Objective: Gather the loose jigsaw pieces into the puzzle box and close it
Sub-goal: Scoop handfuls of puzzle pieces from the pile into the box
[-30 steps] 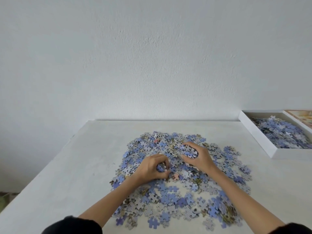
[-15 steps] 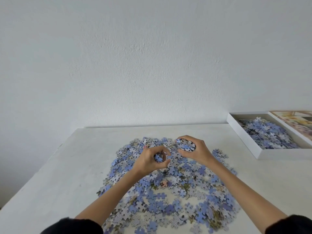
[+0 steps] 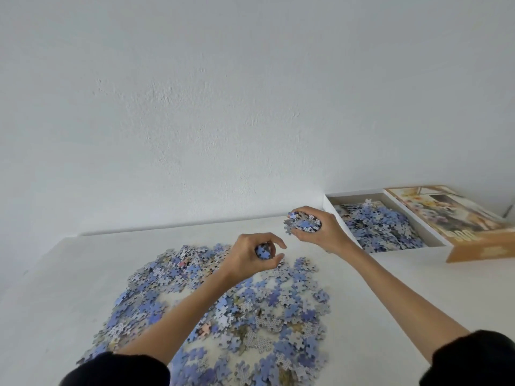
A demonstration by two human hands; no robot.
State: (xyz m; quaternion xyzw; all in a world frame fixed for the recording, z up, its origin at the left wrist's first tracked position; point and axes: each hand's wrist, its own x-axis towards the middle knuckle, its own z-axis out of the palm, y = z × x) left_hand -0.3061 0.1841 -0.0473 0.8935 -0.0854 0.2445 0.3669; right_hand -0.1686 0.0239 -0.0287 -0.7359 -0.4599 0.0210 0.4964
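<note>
Pieces [image 3: 278, 302]: blue, lilac; some grey backs with a dotted pattern. Table [image 3: 55, 288] off-white. Box [image 3: 404, 250], 2 o'clock, white; lid [image 3: 473, 247] orange, pale floral print. Sleeves [image 3: 117, 369] black.

Loose pieces [image 3: 228, 307] on table [image 3: 64, 288]; box [image 3: 328, 207] far right, lid [image 3: 457, 218] beside it

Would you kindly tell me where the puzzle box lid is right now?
In the head view, the lid lies far right on the table, just right of the open box.

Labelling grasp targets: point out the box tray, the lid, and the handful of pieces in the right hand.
box tray [image 3: 354, 200]: head view, far inner wall.
lid [image 3: 451, 215]: head view, printed top face.
handful of pieces [image 3: 303, 224]: head view, blue piece mid-bunch.
</note>
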